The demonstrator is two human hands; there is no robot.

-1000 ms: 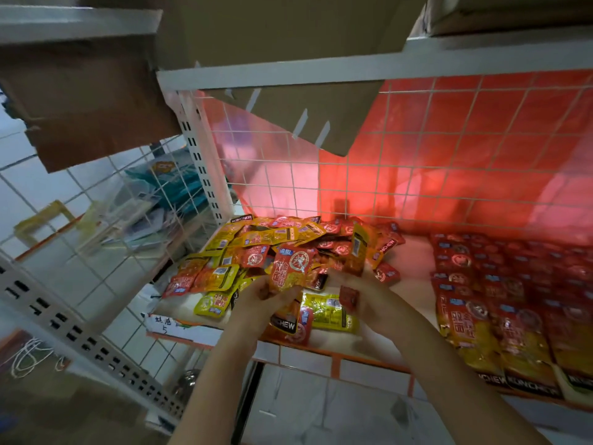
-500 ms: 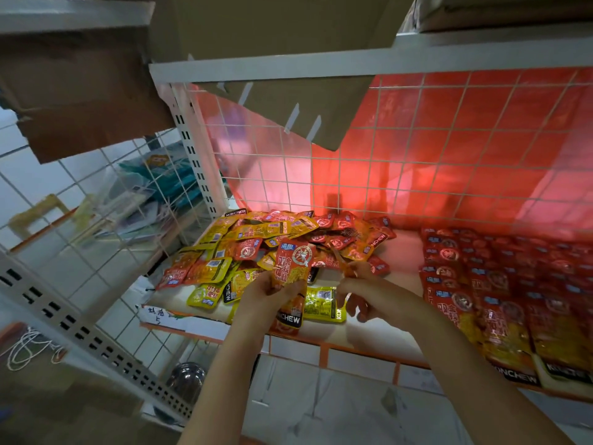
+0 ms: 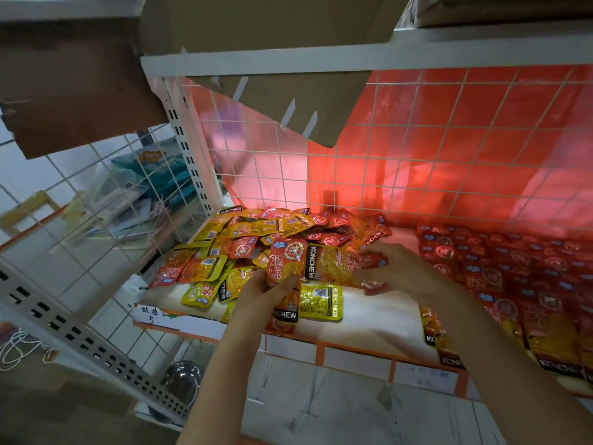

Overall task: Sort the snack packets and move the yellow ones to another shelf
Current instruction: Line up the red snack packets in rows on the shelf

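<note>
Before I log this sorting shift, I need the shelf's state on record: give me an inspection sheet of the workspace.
Surface: white shelf with an orange front edge, partly bare in the middle.
Job's things: mixed pile of red and yellow packets at the left; yellow packet lying at the front; rows of red packets at the right.
Clutter: handwritten label on the shelf edge.
Grippers: left hand grips a red packet; right hand rests on the pile, grip unclear.
Cables: white cord at lower left.
Surroundings: wire grid back, cardboard flaps overhead, metal bowl below.
</note>
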